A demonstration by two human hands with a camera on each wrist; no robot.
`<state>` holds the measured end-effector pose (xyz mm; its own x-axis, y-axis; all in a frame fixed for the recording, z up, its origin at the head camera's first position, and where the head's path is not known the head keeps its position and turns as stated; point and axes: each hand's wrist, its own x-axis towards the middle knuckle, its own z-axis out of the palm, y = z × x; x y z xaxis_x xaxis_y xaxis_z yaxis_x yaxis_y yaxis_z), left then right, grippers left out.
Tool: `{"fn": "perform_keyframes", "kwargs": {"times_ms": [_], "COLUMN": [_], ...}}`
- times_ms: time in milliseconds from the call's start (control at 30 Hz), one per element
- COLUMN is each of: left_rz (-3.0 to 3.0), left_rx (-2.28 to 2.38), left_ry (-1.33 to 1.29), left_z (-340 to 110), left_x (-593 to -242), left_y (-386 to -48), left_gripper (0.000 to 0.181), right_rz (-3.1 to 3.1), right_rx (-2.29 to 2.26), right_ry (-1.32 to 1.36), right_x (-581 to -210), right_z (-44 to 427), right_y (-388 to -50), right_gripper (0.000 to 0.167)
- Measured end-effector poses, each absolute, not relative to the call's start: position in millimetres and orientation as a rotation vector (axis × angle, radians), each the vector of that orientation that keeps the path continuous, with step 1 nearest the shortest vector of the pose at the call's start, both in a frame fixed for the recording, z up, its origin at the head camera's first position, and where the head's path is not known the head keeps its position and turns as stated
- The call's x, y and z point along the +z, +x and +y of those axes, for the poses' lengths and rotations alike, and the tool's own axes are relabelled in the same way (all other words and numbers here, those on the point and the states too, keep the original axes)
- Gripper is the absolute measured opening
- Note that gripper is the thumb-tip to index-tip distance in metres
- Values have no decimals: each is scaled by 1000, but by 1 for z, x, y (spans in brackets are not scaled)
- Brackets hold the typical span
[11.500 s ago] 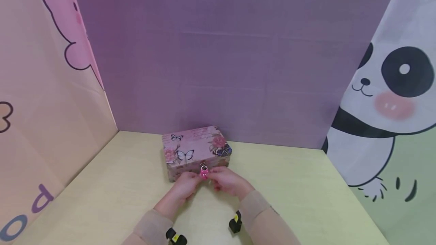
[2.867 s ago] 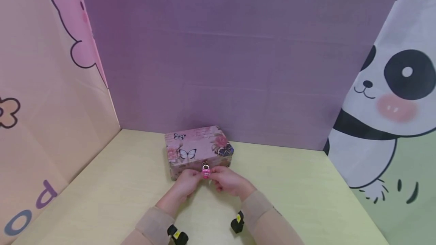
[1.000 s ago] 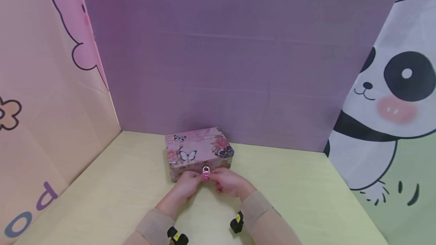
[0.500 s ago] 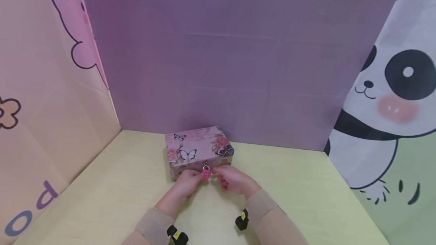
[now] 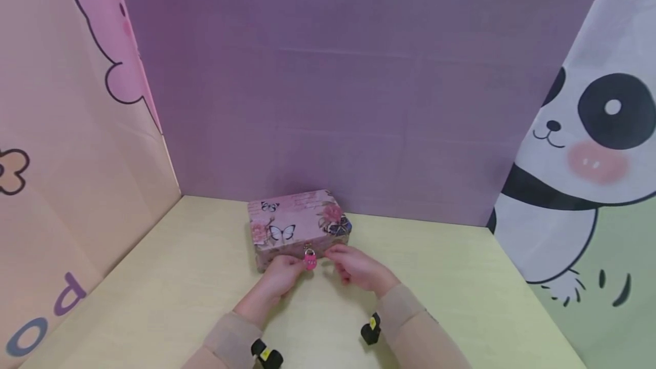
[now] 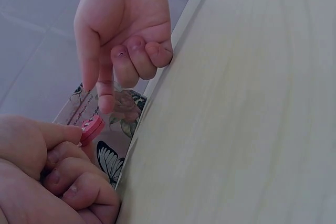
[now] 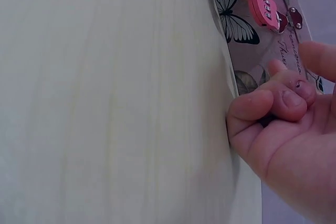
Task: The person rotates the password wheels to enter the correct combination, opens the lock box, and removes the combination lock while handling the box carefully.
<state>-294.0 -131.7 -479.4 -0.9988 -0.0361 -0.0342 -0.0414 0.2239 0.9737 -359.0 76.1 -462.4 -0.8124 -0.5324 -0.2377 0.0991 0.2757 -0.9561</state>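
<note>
A pink combination padlock point(image 5: 310, 261) hangs by its silver shackle at the metal clasp point(image 7: 296, 18) on the front of a pink box point(image 5: 302, 222) printed with butterflies and roses. My left hand point(image 5: 279, 278) pinches the padlock's body between thumb and fingers. In the right wrist view, number dials show on the padlock's face. Just to the right of the padlock, apart from it, is my right hand point(image 5: 361, 269). Its thumb and index finger are extended with nothing between them, and the other fingers are curled. The box's lid is down.
The box stands near the back edge of a pale wooden table point(image 5: 435, 278), close to a purple cloth wall point(image 5: 359, 101). Printed cloth walls rise at the left point(image 5: 77, 130) and right point(image 5: 589, 232). A black wrist device point(image 5: 371, 329) sits by each sleeve.
My right hand has let go of the padlock and moved a little to the right. The left hand keeps its pinch, and the box stays in place.
</note>
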Motion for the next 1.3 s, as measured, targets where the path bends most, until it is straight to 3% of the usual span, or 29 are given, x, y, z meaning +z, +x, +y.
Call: {"fn": "perform_keyframes", "kwargs": {"times_ms": [600,1300], "left_rz": [2442,2409], "left_rx": [1969,1963], "left_ry": [-105,-104], "left_z": [-131,-132], "left_x": [-480,-480], "left_y": [-295,-296], "left_gripper": [20,25], "right_rz": [2022,1988], "right_rx": [-1573,-1591], "right_ry": [-477,-491], "right_x": [-463,-469], "right_z": [67,45], "right_y": [-353,-349], "right_gripper": [33,15]}}
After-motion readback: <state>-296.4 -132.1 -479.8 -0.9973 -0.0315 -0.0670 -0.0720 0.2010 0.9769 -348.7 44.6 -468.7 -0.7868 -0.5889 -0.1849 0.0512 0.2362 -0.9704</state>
